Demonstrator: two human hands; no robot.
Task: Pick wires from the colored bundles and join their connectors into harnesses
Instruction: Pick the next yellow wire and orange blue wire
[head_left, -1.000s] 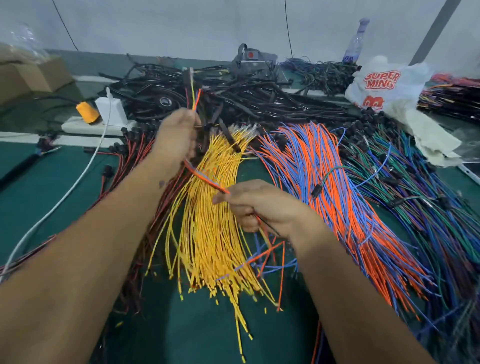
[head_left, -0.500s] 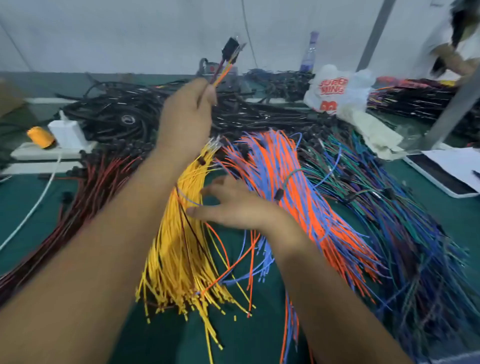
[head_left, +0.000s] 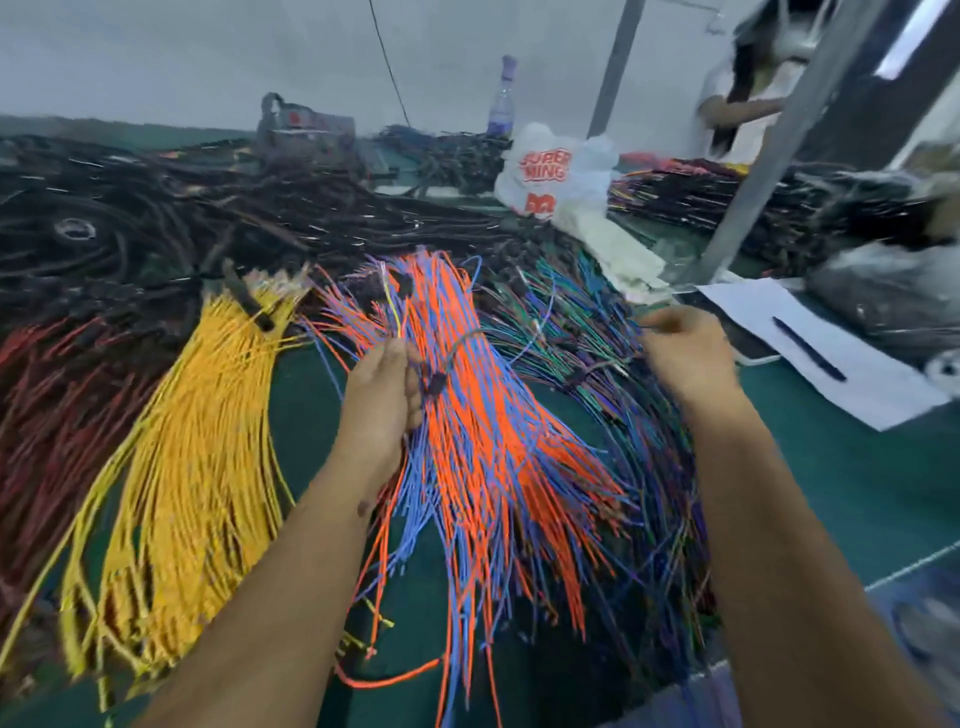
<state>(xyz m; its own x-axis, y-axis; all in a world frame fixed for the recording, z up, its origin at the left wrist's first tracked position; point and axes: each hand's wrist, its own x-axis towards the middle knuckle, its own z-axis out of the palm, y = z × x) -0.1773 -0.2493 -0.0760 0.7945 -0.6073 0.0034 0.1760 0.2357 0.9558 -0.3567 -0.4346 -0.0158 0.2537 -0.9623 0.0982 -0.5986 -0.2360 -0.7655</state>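
- Left hand (head_left: 384, 395) curled shut around a few thin wires (head_left: 393, 312), over the orange and blue bundle (head_left: 483, 415).
- Right hand (head_left: 685, 351) pinched on a dark wire, at the green and purple bundle (head_left: 613, 364).
- Yellow bundle (head_left: 208, 441) lying untouched on the green table (head_left: 857, 467).
- Half a second back: left hand higher up, right hand open near the yellow wires.

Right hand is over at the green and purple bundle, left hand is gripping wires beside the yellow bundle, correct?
Not quite. The head view shows the left hand gripping wires at the orange and blue bundle, not the yellow bundle. The right hand is at the green and purple bundle, as you said.
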